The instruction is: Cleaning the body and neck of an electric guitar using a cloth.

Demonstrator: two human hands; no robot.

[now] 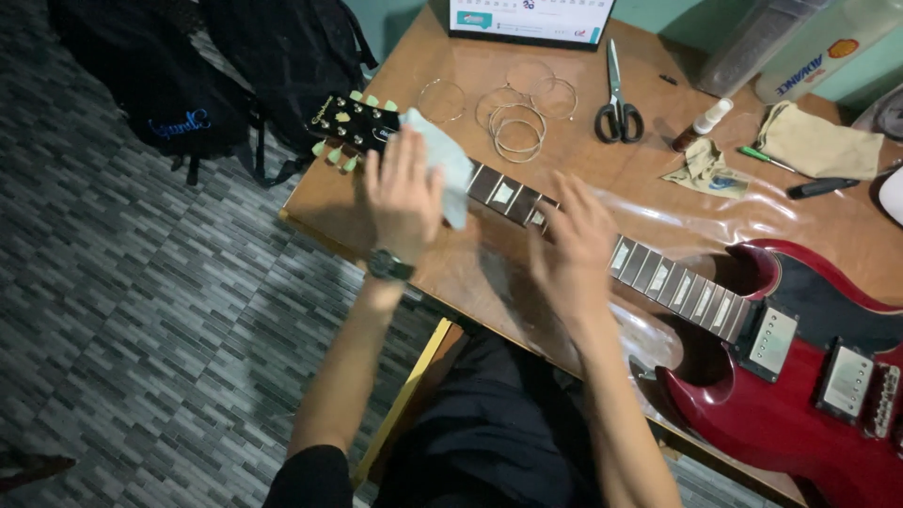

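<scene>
The left hand (404, 193) is pressed flat on a pale cloth (442, 162), fingers spread and pointing up toward the headstock (353, 122), so it's pinning the cloth against the guitar neck (583, 240) rather than gripping it. There's a dark watch (388, 266) on that wrist. The right hand (569, 246) is a bit blurry, open with fingers loosely fanned, resting over the middle of the neck; I can't tell if it's actually clamping the neck or just laid on top.

The guitar itself is a red electric one with a dark fretboard and block inlays. It lies diagonally across a wooden table (451, 273), headstock near the table's left edge with pale green tuner knobs, red body (800, 414) hanging off toward the lower right, two chrome pickups on it. No strings on the neck as far as I can see.

Further out on the table: a bunch of coiled strings (515, 118) just above the neck, black-handled scissors (616, 103), a small bottle (701, 124), a crumpled rag (707, 167), a tan pouch (818, 141) and a green-handled tool (764, 157). A screen (531, 21) sits at the far edge. Black bags (188, 75) sit on the tiled floor (141, 310) to the left.
</scene>
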